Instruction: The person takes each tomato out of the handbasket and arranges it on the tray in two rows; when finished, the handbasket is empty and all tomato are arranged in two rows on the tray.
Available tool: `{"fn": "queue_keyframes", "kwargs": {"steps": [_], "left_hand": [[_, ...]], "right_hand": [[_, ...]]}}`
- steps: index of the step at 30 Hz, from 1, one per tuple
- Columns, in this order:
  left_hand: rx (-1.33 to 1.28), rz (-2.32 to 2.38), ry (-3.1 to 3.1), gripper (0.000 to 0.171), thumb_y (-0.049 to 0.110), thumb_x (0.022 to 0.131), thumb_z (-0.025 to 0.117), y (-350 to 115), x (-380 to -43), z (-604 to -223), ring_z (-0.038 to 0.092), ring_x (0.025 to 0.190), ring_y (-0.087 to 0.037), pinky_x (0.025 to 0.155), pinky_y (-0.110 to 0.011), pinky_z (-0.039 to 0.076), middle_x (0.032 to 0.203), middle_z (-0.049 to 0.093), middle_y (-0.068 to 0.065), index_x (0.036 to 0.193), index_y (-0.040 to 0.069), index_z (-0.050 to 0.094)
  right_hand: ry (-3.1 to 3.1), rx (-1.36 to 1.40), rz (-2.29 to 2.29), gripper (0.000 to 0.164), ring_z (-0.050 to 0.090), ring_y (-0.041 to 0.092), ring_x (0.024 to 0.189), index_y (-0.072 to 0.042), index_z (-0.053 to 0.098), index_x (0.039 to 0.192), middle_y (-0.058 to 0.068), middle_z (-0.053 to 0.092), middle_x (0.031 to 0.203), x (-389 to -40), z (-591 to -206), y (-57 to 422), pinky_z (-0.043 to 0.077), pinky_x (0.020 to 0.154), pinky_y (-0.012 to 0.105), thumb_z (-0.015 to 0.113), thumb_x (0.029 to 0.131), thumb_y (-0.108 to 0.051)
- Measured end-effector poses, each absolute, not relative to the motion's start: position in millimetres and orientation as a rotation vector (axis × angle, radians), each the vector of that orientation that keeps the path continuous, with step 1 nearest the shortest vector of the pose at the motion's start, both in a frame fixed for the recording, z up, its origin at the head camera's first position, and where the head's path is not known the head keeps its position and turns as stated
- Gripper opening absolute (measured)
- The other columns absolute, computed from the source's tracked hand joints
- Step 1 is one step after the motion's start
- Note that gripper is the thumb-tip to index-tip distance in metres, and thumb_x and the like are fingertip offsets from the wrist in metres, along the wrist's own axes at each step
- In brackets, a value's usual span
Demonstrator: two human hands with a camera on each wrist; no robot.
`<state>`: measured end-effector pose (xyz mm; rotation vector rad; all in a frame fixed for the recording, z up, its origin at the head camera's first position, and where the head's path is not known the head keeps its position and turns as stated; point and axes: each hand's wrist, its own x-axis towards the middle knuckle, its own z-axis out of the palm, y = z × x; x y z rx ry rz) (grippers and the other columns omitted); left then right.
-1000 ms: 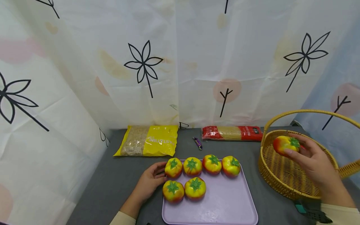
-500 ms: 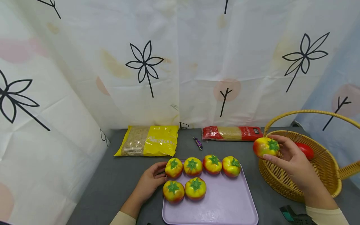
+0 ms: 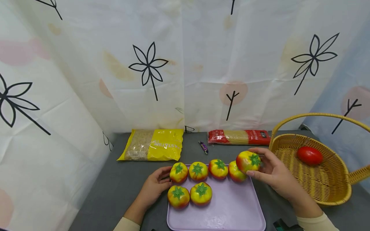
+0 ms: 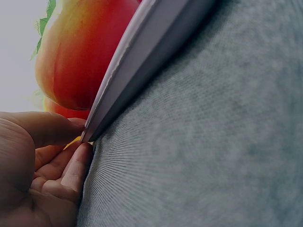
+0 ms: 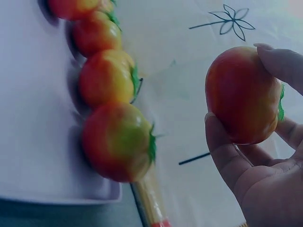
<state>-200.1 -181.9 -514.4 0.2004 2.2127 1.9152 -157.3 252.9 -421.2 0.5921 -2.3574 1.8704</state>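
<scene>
My right hand [image 3: 273,171] holds a yellow-red tomato [image 3: 247,161] with a green leafy top, thumb and fingers on its sides. In the head view it hangs over the tray's far right corner, partly covering another tomato. The right wrist view shows the held tomato [image 5: 244,97] apart from the row. At the lilac tray's [image 3: 228,208] left side, my left hand [image 3: 156,185] pinches the rim [image 4: 118,71] between thumb and fingers, close to a tomato [image 4: 80,56]. Several tomatoes [image 3: 198,171] line the tray's far edge; two more [image 3: 200,193] sit in front, at left.
A wicker basket [image 3: 274,179] with a tall handle stands at right, a smooth red oval fruit or vegetable [image 3: 310,155] inside. Behind the tray lie a yellow bag [image 3: 166,144], a purple-wrapped sweet [image 3: 203,147] and a red packet of noodles [image 3: 238,137]. A dark object [image 3: 284,225] lies near the right forearm.
My right hand has carried the tomato leftward from above the basket to the tray's far right corner, uncovering the red item in the basket. The left hand has stayed at the tray's edge.
</scene>
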Motion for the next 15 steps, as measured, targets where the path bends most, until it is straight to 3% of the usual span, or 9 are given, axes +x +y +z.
{"fn": "queue_keyframes", "kwargs": {"steps": [5, 12, 15], "left_hand": [[0.203, 1.918, 2.215, 0.059, -0.003, 0.096, 0.077, -182, -200, -515, 0.059, 0.137, -0.041, 0.105, -0.037, 0.056, 0.150, 0.060, -0.023, 0.151, -0.005, 0.057], [0.209, 1.917, 2.211, 0.059, -0.004, 0.096, 0.077, -182, -200, -514, 0.059, 0.137, -0.041, 0.104, -0.035, 0.056, 0.150, 0.060, -0.023, 0.151, -0.005, 0.057], [0.210, 1.922, 2.210, 0.059, -0.004, 0.095, 0.077, -181, -199, -513, 0.058, 0.138, -0.041, 0.104, -0.035, 0.056, 0.150, 0.060, -0.023, 0.150, -0.005, 0.057]], "right_hand": [[-2.423, 0.618, 1.821, 0.067, 0.063, 0.012, 0.121, 0.002, 0.049, 0.149, 0.023, 0.050, 0.144, -156, -426, 238, 0.057, 0.096, 0.025, 0.083, 0.093, 0.004], [-2.543, 0.698, 1.805, 0.060, 0.061, 0.035, 0.121, -0.003, 0.057, 0.145, 0.019, 0.052, 0.140, -158, -438, 222, 0.059, 0.096, 0.030, 0.087, 0.093, -0.008], [-2.581, 0.726, 1.800, 0.061, 0.060, 0.036, 0.120, -0.004, 0.058, 0.145, 0.018, 0.052, 0.141, -158, -443, 217, 0.060, 0.094, 0.032, 0.088, 0.093, -0.012]]}}
